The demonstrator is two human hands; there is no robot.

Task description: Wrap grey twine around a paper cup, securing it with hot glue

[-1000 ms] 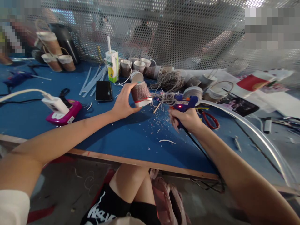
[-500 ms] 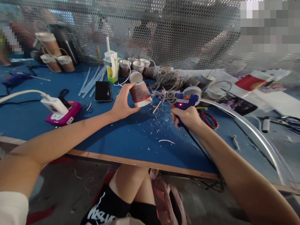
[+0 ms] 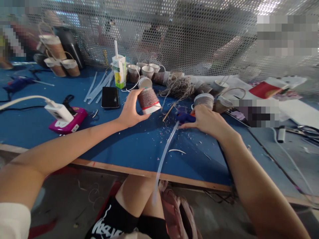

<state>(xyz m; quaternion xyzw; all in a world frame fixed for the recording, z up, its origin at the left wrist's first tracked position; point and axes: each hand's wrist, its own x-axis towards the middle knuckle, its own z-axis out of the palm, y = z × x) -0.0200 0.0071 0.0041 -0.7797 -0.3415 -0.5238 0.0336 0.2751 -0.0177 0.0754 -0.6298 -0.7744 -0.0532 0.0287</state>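
Note:
Between the thumb and fingers of my left hand (image 3: pixel 131 109) is a paper cup (image 3: pixel 149 100) wrapped in brown cord, tilted on its side, with a red band and white rim toward the lower right. My right hand (image 3: pixel 208 121) is closed on a blue glue gun (image 3: pixel 184 117), low over the table. A long clear glue stick (image 3: pixel 163 159) runs from the gun toward the table's front edge. Behind the cup lies a tangle of grey-brown cord (image 3: pixel 179 87). A thin wooden stick (image 3: pixel 168 112) and small scraps lie between my hands.
A black phone (image 3: pixel 110 97), a drink carton (image 3: pixel 119 71) and loose glue sticks (image 3: pixel 98 88) are at the left centre. Farther left sits a magenta power strip (image 3: pixel 68 120). Several small cups (image 3: pixel 147 71) line the back; scissors (image 3: pixel 305 131) lie at the right.
My right hand has turned the glue gun over and lowered it. The glue stick has swung from the right side to the front. The cord strands at the gun's tip have come away. The cup stays nearly still.

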